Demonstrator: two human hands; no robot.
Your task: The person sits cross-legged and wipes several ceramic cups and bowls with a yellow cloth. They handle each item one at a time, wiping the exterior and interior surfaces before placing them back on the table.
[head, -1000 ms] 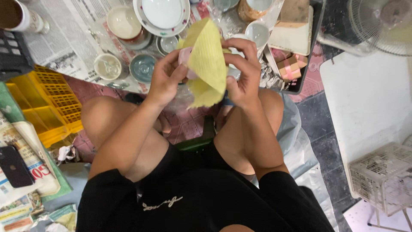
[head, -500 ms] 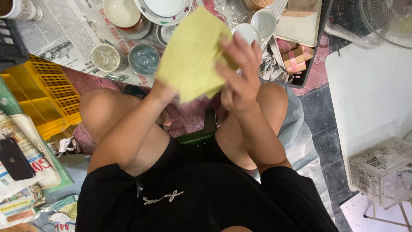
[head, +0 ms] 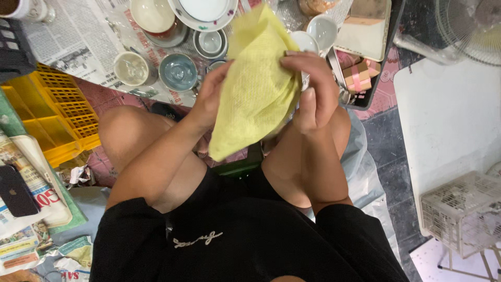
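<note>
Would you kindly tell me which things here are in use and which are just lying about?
In use:
yellow mesh cloth
left hand
right hand

Lying about:
blue bowl
cream cup
white plate
yellow crate
black phone

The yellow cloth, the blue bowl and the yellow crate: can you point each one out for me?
Yellow cloth (head: 255,89), head view, middle of the mesh between the hands.
Blue bowl (head: 178,72), head view, its inside bottom.
Yellow crate (head: 49,112), head view, its slatted side wall.
</note>
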